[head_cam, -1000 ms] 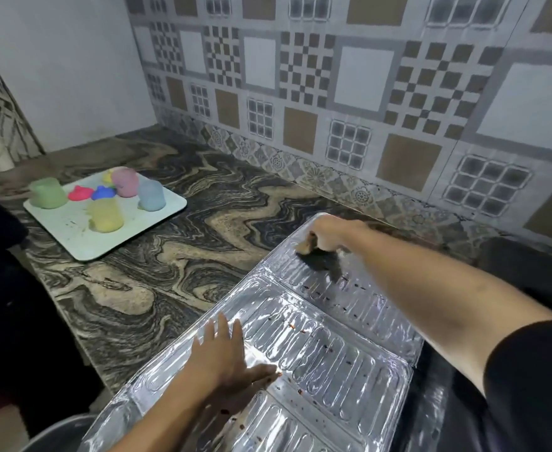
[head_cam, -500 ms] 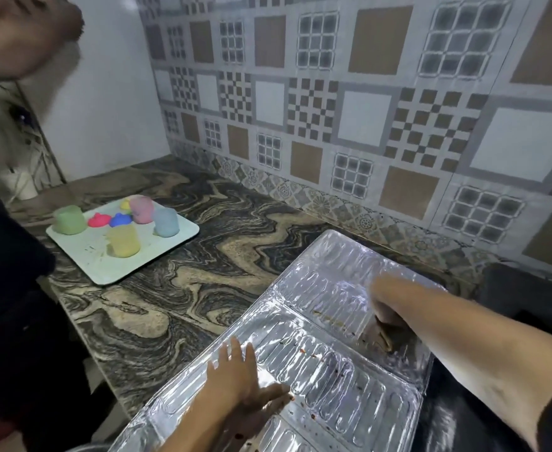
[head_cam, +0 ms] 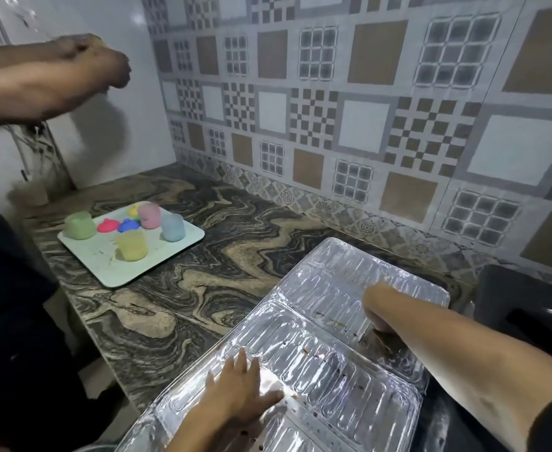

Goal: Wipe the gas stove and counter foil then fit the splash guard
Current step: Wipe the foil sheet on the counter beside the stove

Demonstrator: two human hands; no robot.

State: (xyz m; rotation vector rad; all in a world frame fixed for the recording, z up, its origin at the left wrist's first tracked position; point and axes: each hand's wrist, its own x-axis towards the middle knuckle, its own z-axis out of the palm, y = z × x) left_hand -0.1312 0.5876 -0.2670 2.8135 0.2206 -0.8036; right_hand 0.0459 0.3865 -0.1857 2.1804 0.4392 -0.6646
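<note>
A ribbed silver foil splash guard lies flat on the marbled counter, with brown specks on its panels. My left hand presses flat on the near panel, fingers spread. My right hand is curled down over a dark wiping cloth at the right edge of the far panel; only a bit of the cloth shows under the wrist. The black gas stove stands just right of the foil.
A pale tray with several pastel cups and small coloured shapes sits at the counter's left. Another person's arm reaches across the upper left, and a dark-clothed body fills the left edge. A patterned tile wall backs the counter.
My right hand dragged the cloth from the far panel's left corner to its right edge. My left hand stayed pressed on the foil. Another person's arm came into view at upper left.
</note>
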